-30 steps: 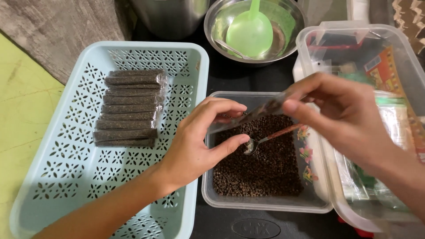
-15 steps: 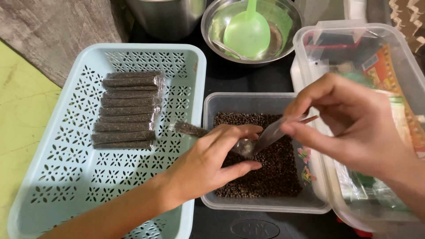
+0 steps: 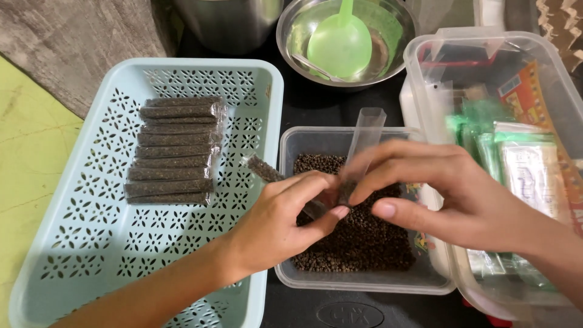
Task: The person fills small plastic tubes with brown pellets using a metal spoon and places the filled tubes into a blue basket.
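Clear plastic makes up the narrow empty tube [image 3: 366, 135] that the right hand [image 3: 449, 197] pinches at its lower end between thumb and fingers, grip closed on it; its long axis stands nearly upright, leaning a little to the right, with the open mouth pointing up and away over the far wall of the clear tub [image 3: 316, 138]. That tub sits on the dark desk [image 3: 340, 103] and holds a bed of small dark peppercorns [image 3: 364, 243]. The left hand [image 3: 276, 225] reaches in from the lower left and closes thumb and fingers on a filled tube [image 3: 265, 169], a slim packet of the same dark grains; it lies slanted, its free end pointing up-left across the tub's near-left rim toward the pale blue basket [image 3: 73, 243], its other end hidden in the fingers. Both hands meet just above the peppercorns, fingertips nearly touching. In the basket a row of filled packets [image 3: 173, 149] lies stacked side by side, long axes running left to right. Beyond the tub stands a steel bowl [image 3: 291, 42] with a green scoop [image 3: 343, 42] in it, and to the right a larger clear box [image 3: 425, 61] of mixed packets.
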